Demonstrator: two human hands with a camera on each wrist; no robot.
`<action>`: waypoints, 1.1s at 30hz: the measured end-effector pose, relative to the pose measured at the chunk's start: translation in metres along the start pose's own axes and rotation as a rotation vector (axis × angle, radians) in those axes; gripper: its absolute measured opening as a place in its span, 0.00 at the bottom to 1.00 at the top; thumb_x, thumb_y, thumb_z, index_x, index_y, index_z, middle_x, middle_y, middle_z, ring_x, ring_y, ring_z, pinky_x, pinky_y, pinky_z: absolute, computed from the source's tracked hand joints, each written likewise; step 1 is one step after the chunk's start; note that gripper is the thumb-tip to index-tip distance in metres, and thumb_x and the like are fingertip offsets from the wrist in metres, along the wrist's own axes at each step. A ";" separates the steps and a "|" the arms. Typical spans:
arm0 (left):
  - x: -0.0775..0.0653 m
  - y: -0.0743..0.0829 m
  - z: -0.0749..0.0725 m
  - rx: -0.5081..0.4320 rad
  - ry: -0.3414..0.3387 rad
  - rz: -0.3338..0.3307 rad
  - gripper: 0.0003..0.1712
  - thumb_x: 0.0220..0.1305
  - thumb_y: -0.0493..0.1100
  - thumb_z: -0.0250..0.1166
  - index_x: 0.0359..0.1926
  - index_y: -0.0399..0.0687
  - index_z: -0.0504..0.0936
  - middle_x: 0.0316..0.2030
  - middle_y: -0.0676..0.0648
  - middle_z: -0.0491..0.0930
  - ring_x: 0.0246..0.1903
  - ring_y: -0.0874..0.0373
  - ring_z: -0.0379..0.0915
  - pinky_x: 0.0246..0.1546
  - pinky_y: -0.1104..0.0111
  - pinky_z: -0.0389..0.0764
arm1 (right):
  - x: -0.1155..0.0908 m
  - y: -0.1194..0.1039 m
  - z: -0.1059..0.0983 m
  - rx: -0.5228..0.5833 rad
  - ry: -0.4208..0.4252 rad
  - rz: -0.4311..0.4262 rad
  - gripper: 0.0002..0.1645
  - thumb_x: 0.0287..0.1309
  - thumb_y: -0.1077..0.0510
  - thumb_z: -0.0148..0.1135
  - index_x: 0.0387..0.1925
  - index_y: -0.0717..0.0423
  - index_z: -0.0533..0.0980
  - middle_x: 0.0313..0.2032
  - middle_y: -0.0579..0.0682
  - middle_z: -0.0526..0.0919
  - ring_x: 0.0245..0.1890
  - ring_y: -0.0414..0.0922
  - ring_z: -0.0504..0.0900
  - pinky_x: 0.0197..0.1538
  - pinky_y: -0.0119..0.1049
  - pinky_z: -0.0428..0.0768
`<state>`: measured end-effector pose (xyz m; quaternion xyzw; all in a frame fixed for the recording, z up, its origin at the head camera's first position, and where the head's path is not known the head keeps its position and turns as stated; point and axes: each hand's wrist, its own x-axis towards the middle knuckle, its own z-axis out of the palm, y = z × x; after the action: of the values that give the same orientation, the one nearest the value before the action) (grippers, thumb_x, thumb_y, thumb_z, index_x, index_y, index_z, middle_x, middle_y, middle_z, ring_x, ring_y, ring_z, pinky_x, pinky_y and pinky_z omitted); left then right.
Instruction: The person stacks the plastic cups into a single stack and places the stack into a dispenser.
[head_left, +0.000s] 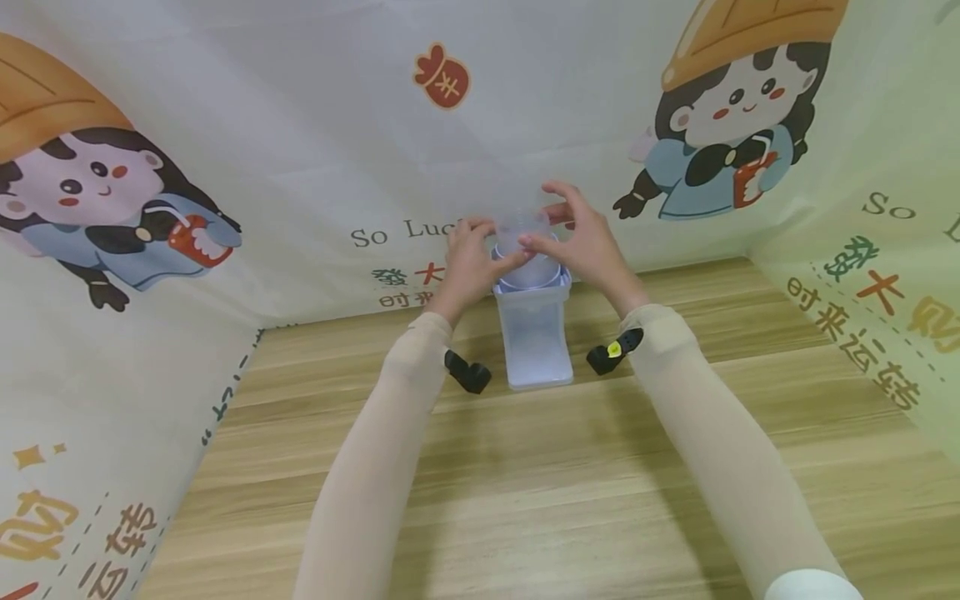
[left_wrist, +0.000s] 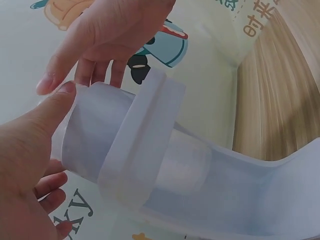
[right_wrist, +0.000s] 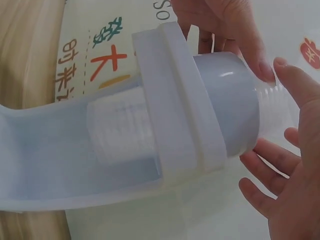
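A pale, translucent plastic cup dispenser (head_left: 537, 342) stands upright near the back wall, with a ring-like collar and a round tube at its top. Clear ribbed plastic cups (right_wrist: 274, 110) stick up out of the tube, and their lower end shows below the collar. My left hand (head_left: 472, 265) holds the cups from the left, its thumb lying across the near side at the tube's rim. From the right, my right hand (head_left: 588, 248) holds the same cups between thumb and fingers. The two thumbs come close together at the front.
The dispenser's foot rests on a wood-grain table (head_left: 495, 500). Behind and at both sides hangs a pale printed cloth (head_left: 315, 167) with cartoon figures and lettering. A black wrist camera (head_left: 467, 372) on the left and another black wrist camera (head_left: 613, 352) on the right flank the dispenser.
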<state>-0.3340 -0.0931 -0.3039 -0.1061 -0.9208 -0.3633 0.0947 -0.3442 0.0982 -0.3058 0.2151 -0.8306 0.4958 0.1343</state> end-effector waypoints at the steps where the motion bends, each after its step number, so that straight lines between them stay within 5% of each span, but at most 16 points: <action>1: 0.000 0.000 -0.001 -0.004 0.000 0.004 0.47 0.56 0.64 0.70 0.69 0.43 0.69 0.71 0.44 0.59 0.71 0.47 0.49 0.70 0.50 0.63 | 0.000 0.001 -0.001 0.002 0.000 -0.008 0.49 0.55 0.42 0.72 0.73 0.43 0.58 0.63 0.54 0.78 0.65 0.50 0.74 0.69 0.54 0.69; 11: -0.002 -0.008 -0.011 -0.032 0.033 0.058 0.42 0.56 0.63 0.71 0.65 0.46 0.74 0.69 0.45 0.63 0.69 0.48 0.53 0.69 0.51 0.65 | -0.002 0.009 -0.012 0.049 -0.040 0.008 0.48 0.55 0.43 0.71 0.73 0.42 0.59 0.64 0.52 0.77 0.68 0.48 0.72 0.73 0.50 0.64; 33: -0.005 -0.011 -0.009 -0.065 0.045 0.034 0.38 0.55 0.63 0.71 0.62 0.49 0.77 0.68 0.49 0.65 0.70 0.51 0.52 0.70 0.51 0.63 | -0.004 0.012 -0.009 0.040 -0.027 -0.002 0.44 0.57 0.50 0.71 0.72 0.46 0.61 0.62 0.55 0.80 0.64 0.51 0.76 0.71 0.49 0.67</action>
<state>-0.3317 -0.1077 -0.3062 -0.1167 -0.9042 -0.3936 0.1180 -0.3464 0.1123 -0.3130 0.2254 -0.8220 0.5093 0.1192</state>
